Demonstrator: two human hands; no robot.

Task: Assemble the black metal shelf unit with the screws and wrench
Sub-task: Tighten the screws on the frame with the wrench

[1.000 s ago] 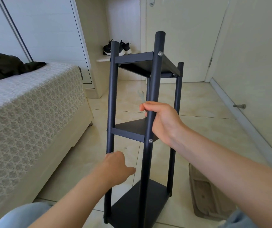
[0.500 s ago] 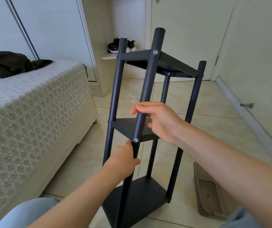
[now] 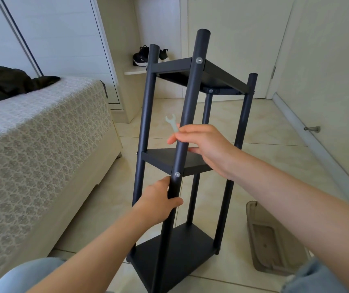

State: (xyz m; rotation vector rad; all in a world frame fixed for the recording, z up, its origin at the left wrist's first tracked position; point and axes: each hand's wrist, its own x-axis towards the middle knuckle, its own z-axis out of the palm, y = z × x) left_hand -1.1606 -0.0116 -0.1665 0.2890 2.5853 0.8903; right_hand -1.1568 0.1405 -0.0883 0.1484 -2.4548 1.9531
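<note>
The black metal shelf unit (image 3: 190,246) stands upright on the tiled floor (image 3: 264,166), directly under both hands, with three shelves fixed between four round posts. The left hand (image 3: 154,204) grips the front post (image 3: 187,115), fingers curled round its far side and thumb lying across the near side. Just above that hand a silver screw (image 3: 177,174) sits in the post where the middle shelf (image 3: 160,158) joins it. Higher up the same post, well above both hands, a second screw (image 3: 199,60) holds the top shelf.

The right hand (image 3: 207,149) reaches in above the middle shelf, and the post crosses in front of its fingers. It pinches a small flat wrench (image 3: 171,123), whose open jaw pokes up past the fingertips to the left of the post. From here I cannot tell whether those fingers also touch the post.

Left of the left hand is a bed (image 3: 42,144) with a patterned cover, a dark garment (image 3: 6,81) heaped on it. Beyond the hands, black sneakers (image 3: 140,57) rest on a low ledge. Below the right forearm a beige plastic tray (image 3: 275,240) lies on the floor beside the unit.
</note>
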